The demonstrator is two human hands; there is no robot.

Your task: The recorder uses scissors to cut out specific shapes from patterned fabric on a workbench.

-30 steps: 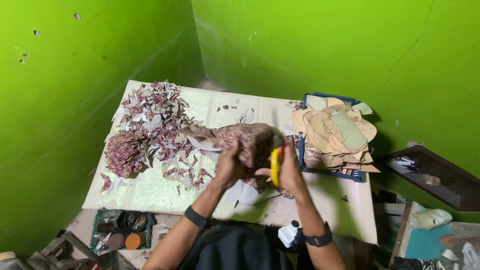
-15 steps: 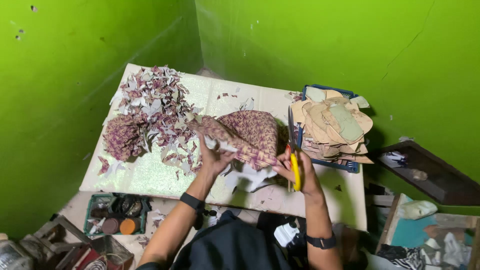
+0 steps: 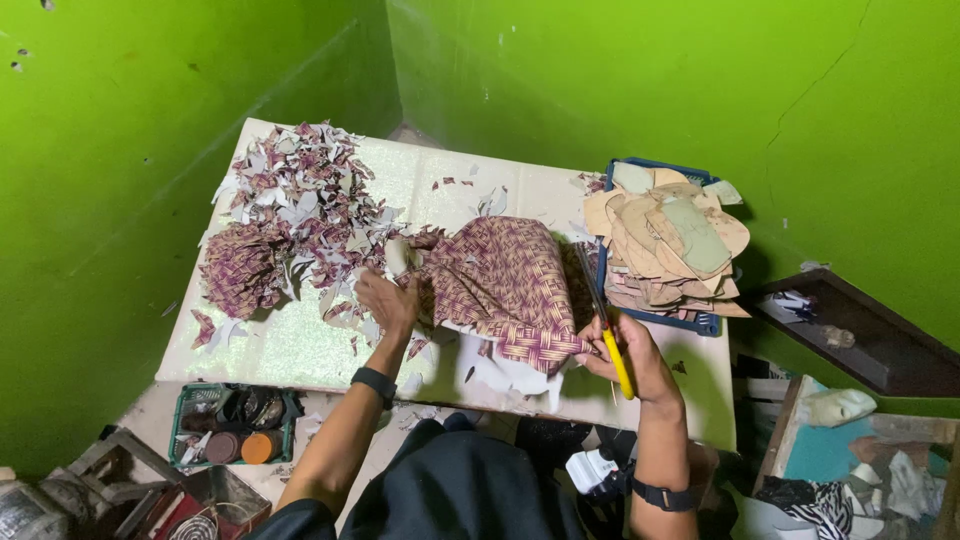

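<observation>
Head view: right hand (image 3: 632, 358) clenched on yellow-handled scissors (image 3: 603, 318), blades pointing away — into right edge of patterned sheet (image 3: 505, 285). Left hand (image 3: 388, 302) grasps sheet's left edge; sheet lies between hands on table (image 3: 300, 345).

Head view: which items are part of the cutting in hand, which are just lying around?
In use: right hand, yellow-handled scissors, patterned sheet, left hand, scrap pile.

Lying about: basket of tan cutouts, green crate, dark shelf.

Woven-patterned cloth (image 3: 505, 285), yellow plastic-handled metal scissors (image 3: 603, 322), matt tan cardboard cutouts (image 3: 665, 235), glossy tabletop (image 3: 300, 345).
</observation>
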